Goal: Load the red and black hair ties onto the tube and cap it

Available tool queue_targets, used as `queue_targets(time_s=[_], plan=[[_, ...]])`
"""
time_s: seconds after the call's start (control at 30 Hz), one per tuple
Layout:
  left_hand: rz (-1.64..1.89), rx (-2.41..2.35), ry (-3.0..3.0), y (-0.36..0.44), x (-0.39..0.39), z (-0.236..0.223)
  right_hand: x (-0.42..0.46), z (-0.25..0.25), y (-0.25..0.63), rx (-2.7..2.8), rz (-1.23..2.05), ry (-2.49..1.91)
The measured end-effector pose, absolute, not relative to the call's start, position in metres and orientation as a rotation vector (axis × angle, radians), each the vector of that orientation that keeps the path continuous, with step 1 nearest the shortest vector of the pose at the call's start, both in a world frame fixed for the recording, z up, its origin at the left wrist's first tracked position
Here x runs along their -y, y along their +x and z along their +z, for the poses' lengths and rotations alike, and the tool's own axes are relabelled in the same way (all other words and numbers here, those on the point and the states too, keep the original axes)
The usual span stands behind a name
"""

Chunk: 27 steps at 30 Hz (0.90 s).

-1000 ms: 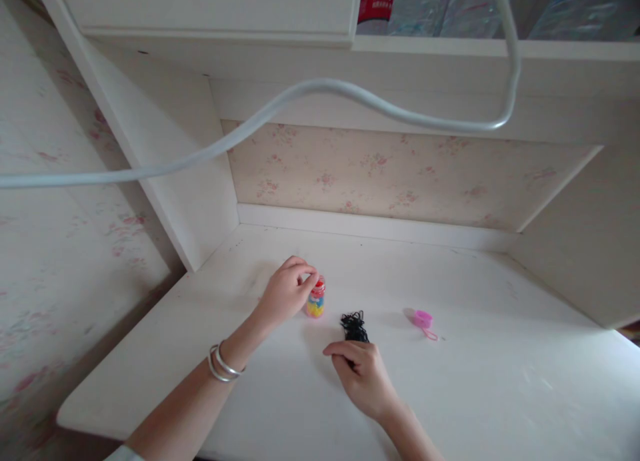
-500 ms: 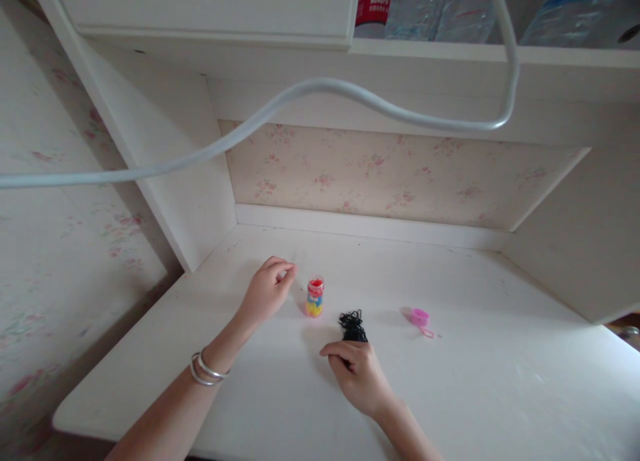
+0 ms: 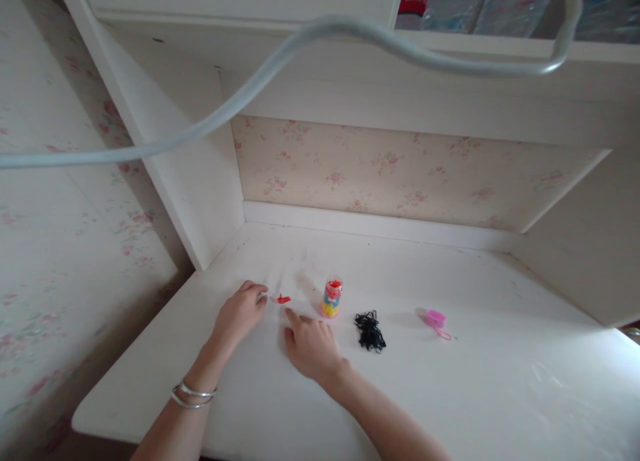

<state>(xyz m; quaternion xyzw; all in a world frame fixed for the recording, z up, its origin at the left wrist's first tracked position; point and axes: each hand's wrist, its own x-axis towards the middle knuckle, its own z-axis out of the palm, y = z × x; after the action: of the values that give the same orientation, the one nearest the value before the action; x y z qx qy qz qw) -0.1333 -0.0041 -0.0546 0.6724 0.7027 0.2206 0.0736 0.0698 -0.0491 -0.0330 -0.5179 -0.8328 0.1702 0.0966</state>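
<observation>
A few small red rubber bands [image 3: 283, 299] lie on the white desk, with a paler pinkish bit at their left end. My left hand [image 3: 241, 312], two silver bangles on its wrist, is just left of them, thumb and forefinger slightly apart. From the near side, my right hand [image 3: 314, 344] reaches towards the red bands, forefinger stretched out and the other fingers bent. Behind it stands a small clear jar [image 3: 332, 300], upright and uncapped, with red and yellow contents. Right of my right hand lies a pile of black rubber bands [image 3: 370, 332].
A pink lid [image 3: 435, 318] with a loop lies on the desk [image 3: 460, 394] at the right. A pale cable [image 3: 260, 81] hangs across the view in front. Overhead, a shelf [image 3: 475, 44] holds plastic bottles. White side panels and a papered wall bound the desk.
My right hand has moved left, off the black bands to beside the red ones. My left hand has come down and left, its pinch loosened. Red bands now show on the desk.
</observation>
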Motion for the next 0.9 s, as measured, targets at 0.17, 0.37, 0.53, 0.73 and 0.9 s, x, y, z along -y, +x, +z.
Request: queue_targets(time_s=[0.17,0.37,0.53,0.73,0.9], plan=[[0.522,-1.986,2.157,-0.121,0.012,-0.055,0.023,-0.04,0.039,2.451,0.329,-1.712],[0.376,-2.063,2.185,-0.111,0.017,-0.056,0.019,-0.045,0.031,2.398,0.264,-1.795],[0.387,-2.104,2.173,-0.11,0.018,-0.056,0.021,-0.049,0.033,2.399,0.245,-1.766],[0.411,-2.129,2.141,-0.109,0.016,-0.059,0.019,-0.052,0.031,2.35,0.224,-1.799],[0.411,-2.089,2.169,-0.109,0.016,-0.06,0.02,-0.052,0.035,2.347,0.253,-1.762]])
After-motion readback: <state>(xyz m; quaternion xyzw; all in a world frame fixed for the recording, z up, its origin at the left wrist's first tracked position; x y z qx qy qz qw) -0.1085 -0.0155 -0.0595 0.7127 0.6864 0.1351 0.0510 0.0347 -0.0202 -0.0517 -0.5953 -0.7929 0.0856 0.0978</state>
